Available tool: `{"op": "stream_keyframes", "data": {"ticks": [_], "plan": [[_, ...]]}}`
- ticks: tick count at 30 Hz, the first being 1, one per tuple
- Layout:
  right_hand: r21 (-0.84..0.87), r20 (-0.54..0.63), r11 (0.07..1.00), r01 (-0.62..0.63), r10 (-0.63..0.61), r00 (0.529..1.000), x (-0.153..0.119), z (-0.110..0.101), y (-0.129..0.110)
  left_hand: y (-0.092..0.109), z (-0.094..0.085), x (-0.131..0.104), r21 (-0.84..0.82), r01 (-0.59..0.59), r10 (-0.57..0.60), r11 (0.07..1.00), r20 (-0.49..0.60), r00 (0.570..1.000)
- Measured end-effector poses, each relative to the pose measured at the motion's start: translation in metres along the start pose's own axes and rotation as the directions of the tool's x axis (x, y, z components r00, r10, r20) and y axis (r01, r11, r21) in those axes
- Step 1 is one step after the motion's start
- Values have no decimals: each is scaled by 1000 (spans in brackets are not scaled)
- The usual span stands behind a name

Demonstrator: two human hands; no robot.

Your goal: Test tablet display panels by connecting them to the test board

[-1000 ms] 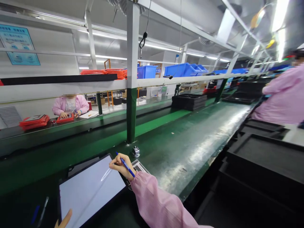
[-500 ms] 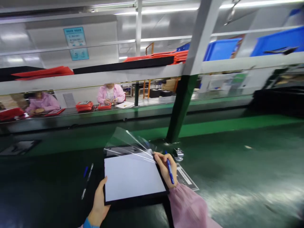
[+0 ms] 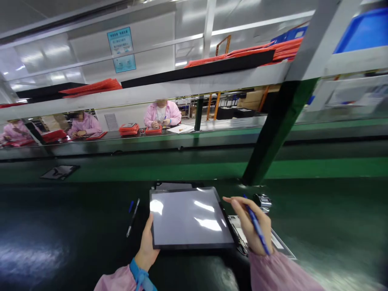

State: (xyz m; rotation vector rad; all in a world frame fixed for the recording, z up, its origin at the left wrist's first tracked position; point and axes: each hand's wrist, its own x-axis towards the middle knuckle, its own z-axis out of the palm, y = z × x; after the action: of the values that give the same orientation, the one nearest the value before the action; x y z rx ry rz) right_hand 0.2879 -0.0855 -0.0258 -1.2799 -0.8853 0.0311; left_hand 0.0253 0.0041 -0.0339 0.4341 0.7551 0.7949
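Observation:
A flat dark-framed panel with a pale grey face (image 3: 188, 220) lies tilted before me, glossy with bright reflections under a clear film. My left hand (image 3: 147, 246) grips its left edge, thumb on the front. Just off the panel's right edge, my right hand (image 3: 254, 224) holds a blue pen (image 3: 257, 228), index finger pointing toward the panel. Behind the top edge, part of another dark-framed piece (image 3: 174, 185) shows. Under and beside my right hand is a sheet with a white label (image 3: 277, 241).
Left of the panel lie a silver-black pen (image 3: 133, 218) and a blue cap (image 3: 131, 206). A shiny metallic roll (image 3: 264, 202) sits near a green post (image 3: 280, 133). Another flat panel (image 3: 60, 172) is far left. People in pink work across the bench.
The clear film that was lifted and curled now lies flat over the panel. My right hand has come away from the panel's edge, still with the pen. The view has shifted left.

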Motion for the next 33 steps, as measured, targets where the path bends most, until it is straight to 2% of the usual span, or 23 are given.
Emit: {"op": "stream_keyframes", "data": {"ticks": [1,2,4,5,8,10,12,14,16,17,19,21,23,25,27,29,33], "plan": [[-160,42,978,136,-131,991,-5,5,-2,1,0,-1,7,-1,1,1000,8,1000],[-272,116,922,277,-254,960,-12,12,-3,1,1,-2,15,-4,4,1000,15,1000],[-379,275,774,507,-428,861,-27,33,-6,1,3,-5,29,-3,2,1000,20,1000],[-403,353,708,580,-465,812,-36,46,-8,1,4,-6,32,3,-3,999,25,1000],[-399,561,579,712,-460,688,-61,78,-19,-1,4,-6,6,16,-16,1000,88,996],[-316,677,540,780,-447,584,-73,86,-27,-2,4,-6,-23,4,-1,1000,126,992],[-216,739,530,820,-461,492,-78,79,-29,-2,4,-6,-41,1,5,999,142,990],[-145,740,537,831,-499,452,-75,59,-23,0,6,-7,-39,21,-15,999,133,991],[-148,707,564,813,-514,485,-65,34,-11,2,8,-9,-21,29,-27,999,93,995],[-186,680,592,784,-499,537,-58,22,-5,2,8,-9,-10,26,-25,1000,71,997],[-268,560,685,678,-462,688,-44,3,4,4,8,-9,3,7,-7,1000,42,999],[-317,325,805,501,-404,855,-34,-6,7,4,6,-8,3,-6,6,1000,36,999],[-276,94,916,290,-275,957,-29,-7,6,4,4,-7,-9,-11,12,1000,34,999],[-182,6,980,85,-85,996,-29,-5,4,4,1,-5,-27,-9,10,1000,34,999],[-75,54,996,-52,56,997,-32,-4,4,5,-1,-4,-42,-1,2,999,32,999],[-5,122,994,-111,111,986,-36,-5,6,5,-3,-3,-47,11,-10,999,24,1000],[27,176,993,-119,112,978,-40,-7,9,5,-5,-1,-53,5,-4,999,20,1000]]}}
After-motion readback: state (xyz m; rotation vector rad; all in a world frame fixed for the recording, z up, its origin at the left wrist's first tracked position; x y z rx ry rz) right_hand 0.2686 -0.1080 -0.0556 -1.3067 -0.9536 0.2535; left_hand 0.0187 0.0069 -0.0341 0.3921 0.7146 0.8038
